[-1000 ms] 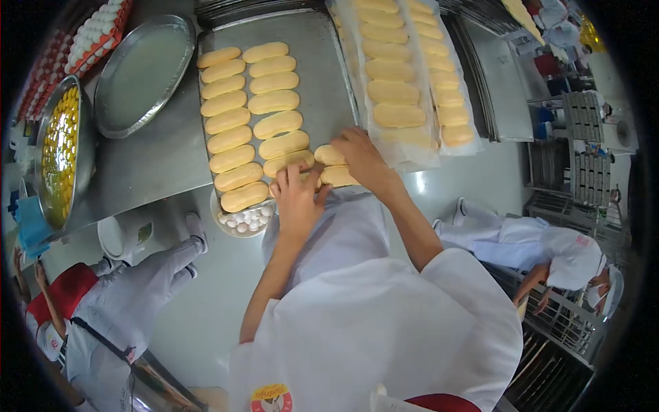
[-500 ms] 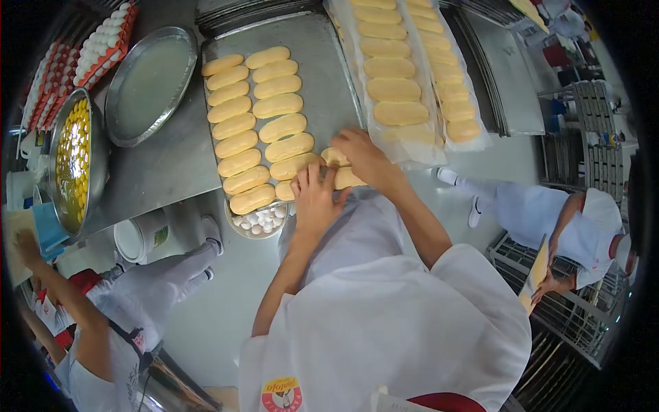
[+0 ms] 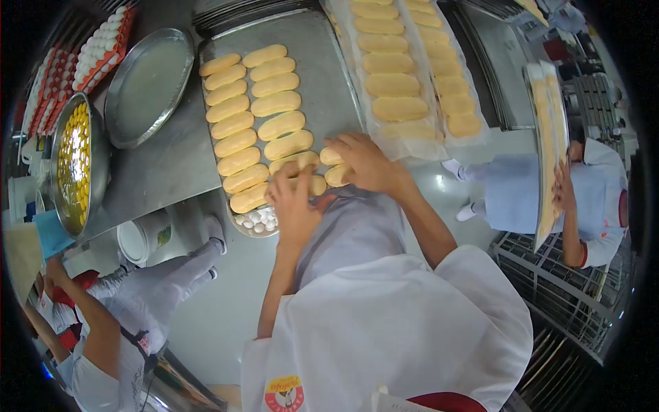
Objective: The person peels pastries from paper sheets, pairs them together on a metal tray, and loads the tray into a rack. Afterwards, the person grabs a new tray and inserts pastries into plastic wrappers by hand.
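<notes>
Oblong pale-yellow buns (image 3: 235,143) lie in two long columns on a metal baking tray (image 3: 319,82), with a shorter third column at its near right. Over the near end of the middle column is my left hand (image 3: 295,209), fingers spread, thumb apart, beside an oblong bun (image 3: 316,185). My right hand (image 3: 367,165) curls over the right ends of two buns in the third column, the upper bun (image 3: 330,156) and the lower bun (image 3: 336,176). Its thumb is partly hidden.
Paper-lined rows of buns (image 3: 391,84) stand to the right. On the left are a bowl of yolks (image 3: 74,165), an oval metal pan (image 3: 147,89) and egg cartons (image 3: 103,48). Eggshells fill a container (image 3: 257,223) below the tray. One co-worker holds a bun-laden board (image 3: 549,151); another person (image 3: 96,329) works at left.
My left hand has shifted left and its fingers have spread. My right hand has moved slightly down and right. The right-hand co-worker has raised the board; the left co-worker's arm has lowered.
</notes>
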The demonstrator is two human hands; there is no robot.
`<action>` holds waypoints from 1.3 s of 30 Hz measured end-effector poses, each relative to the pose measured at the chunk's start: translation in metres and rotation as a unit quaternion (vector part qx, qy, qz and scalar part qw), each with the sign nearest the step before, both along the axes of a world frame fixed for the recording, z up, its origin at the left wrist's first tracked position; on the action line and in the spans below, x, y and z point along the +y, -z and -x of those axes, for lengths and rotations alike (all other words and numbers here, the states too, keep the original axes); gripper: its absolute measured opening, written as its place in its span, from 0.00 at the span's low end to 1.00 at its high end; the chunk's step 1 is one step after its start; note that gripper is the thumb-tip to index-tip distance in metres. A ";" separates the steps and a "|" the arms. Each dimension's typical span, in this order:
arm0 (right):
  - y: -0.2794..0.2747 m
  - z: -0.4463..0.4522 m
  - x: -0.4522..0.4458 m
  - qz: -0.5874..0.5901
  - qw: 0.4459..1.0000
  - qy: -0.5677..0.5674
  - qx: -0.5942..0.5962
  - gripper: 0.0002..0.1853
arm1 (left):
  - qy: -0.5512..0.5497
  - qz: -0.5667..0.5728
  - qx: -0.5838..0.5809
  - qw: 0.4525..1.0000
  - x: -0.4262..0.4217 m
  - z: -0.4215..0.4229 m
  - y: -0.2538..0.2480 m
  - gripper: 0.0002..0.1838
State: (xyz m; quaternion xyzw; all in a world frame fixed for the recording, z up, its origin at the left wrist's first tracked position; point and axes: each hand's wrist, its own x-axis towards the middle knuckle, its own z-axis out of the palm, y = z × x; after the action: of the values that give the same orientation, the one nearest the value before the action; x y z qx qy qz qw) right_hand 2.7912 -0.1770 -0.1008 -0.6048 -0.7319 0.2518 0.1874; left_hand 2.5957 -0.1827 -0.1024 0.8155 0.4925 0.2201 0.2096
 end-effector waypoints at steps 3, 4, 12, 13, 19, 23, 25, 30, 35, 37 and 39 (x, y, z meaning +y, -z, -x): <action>-0.001 0.002 -0.006 -0.004 0.997 -0.067 -0.026 0.43 | -0.019 -0.002 0.014 1.000 0.004 0.012 0.002 0.36; 0.000 0.003 -0.006 0.004 0.997 -0.066 -0.051 0.45 | -0.031 -0.009 0.013 0.999 0.006 0.013 0.003 0.38; -0.006 0.007 -0.008 0.024 0.997 -0.043 -0.056 0.48 | -0.038 -0.005 0.001 0.999 0.007 0.005 0.005 0.36; -0.009 0.009 -0.013 -0.025 0.996 -0.044 -0.072 0.47 | -0.039 -0.005 0.002 0.999 0.007 0.005 0.003 0.36; -0.098 0.006 -0.034 -0.063 0.994 -0.081 0.041 0.27 | -0.041 0.120 -0.209 0.970 0.022 -0.029 -0.017 0.20; -0.118 -0.022 -0.040 -0.171 0.979 0.101 -0.048 0.11 | -0.029 0.350 -0.402 0.846 0.043 -0.085 -0.012 0.12; -0.117 -0.026 -0.041 -0.200 0.968 0.140 -0.057 0.06 | -0.026 0.401 -0.436 0.805 0.047 -0.102 -0.018 0.12; -0.117 -0.015 -0.065 -0.197 0.970 0.143 -0.011 0.06 | -0.046 0.405 -0.431 0.805 0.048 -0.116 -0.017 0.13; -0.104 -0.024 -0.075 -0.212 0.947 0.240 0.000 0.06 | -0.035 0.396 -0.433 0.809 0.052 -0.117 -0.021 0.12; -0.105 -0.030 -0.072 -0.224 0.942 0.247 -0.019 0.06 | -0.048 0.379 -0.444 0.811 0.052 -0.117 -0.021 0.12; -0.104 -0.038 -0.066 -0.237 0.935 0.260 -0.039 0.05 | -0.056 0.281 -0.429 0.856 0.051 -0.115 -0.017 0.11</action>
State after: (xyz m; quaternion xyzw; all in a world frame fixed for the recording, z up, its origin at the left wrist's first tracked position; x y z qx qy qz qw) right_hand 2.8291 -0.2433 0.0034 -0.7212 -0.5944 -0.0096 0.3556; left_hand 2.7103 -0.1321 -0.0851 0.5175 0.4393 0.4122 0.6078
